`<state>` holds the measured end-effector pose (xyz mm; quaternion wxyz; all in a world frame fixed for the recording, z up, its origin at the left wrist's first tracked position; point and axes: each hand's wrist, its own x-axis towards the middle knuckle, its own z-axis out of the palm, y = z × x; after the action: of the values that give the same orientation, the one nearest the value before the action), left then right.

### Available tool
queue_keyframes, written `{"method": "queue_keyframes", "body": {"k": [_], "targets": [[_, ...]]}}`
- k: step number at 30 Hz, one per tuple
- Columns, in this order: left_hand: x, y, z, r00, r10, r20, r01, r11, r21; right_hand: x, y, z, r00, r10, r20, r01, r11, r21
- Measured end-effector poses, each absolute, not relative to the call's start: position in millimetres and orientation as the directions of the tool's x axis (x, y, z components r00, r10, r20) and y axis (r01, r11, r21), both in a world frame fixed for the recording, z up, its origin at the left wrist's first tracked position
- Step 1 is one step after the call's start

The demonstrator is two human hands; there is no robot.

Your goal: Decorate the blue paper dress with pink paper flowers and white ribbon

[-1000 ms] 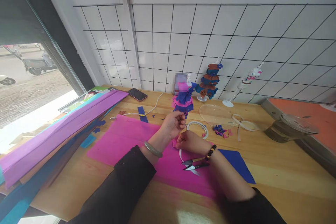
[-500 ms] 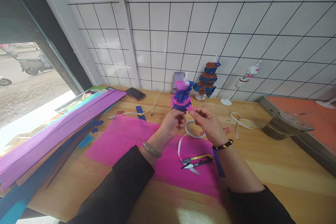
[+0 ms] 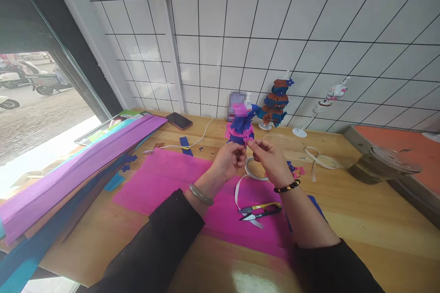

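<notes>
A small tiered decoration of ruffled dark blue and pink crepe paper [image 3: 242, 127] stands upright between my hands at the back of the table. My left hand [image 3: 228, 163] is closed just under its lower edge, fingers curled; the part it grips is hidden. With thumb and forefinger, my right hand [image 3: 271, 159] pinches a small pink paper cutout [image 3: 249, 142] against the decoration's lower right side. Below the hands lies a roll of white tape [image 3: 250, 175], its loose end trailing onto a pink paper sheet [image 3: 165, 174]. Yellow-and-black thread snips [image 3: 263, 210] rest on that sheet.
Long folded papers, purple on top [image 3: 92, 165], lie along the left. A phone [image 3: 179, 121] and white cable [image 3: 197, 141] are behind. Brown-and-blue [image 3: 275, 100] and white [image 3: 332, 96] decorations stand by the tiled wall. A lidded cup [image 3: 371, 165] is at right.
My right hand has shifted slightly left, bringing the pink cutout against the decoration. Blue and pink scraps beside my right wrist show more. The whole view has turned a little.
</notes>
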<state>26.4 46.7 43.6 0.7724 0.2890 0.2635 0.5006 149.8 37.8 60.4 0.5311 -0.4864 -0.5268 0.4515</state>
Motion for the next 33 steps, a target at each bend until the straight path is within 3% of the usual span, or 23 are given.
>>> {"method": "queue_keyframes", "body": {"k": [11, 20, 28, 33], "targets": [[27.4, 45.7, 45.0, 0.355, 0.926, -0.125, -0.626, 0.335, 0.704, 147.3, 40.6, 59.3, 0.066, 0.988, 0.137, 0.04, 0.134, -0.99], [30.8, 47.1, 36.7, 0.271, 0.961, -0.06, -0.625, 0.223, 0.748, 146.4, 42.2, 55.7, 0.052, 0.994, 0.094, -0.049, 0.097, -0.994], [31.9, 46.2, 37.7, 0.249, 0.965, -0.083, -0.629, 0.226, 0.744, 145.4, 42.2, 54.1, 0.08, 0.993, 0.09, -0.024, 0.093, -0.995], [29.4, 48.5, 37.8, 0.307, 0.945, -0.11, -0.659, 0.294, 0.692, 145.8, 41.3, 57.2, 0.032, 0.998, 0.063, -0.109, 0.066, -0.992]]}}
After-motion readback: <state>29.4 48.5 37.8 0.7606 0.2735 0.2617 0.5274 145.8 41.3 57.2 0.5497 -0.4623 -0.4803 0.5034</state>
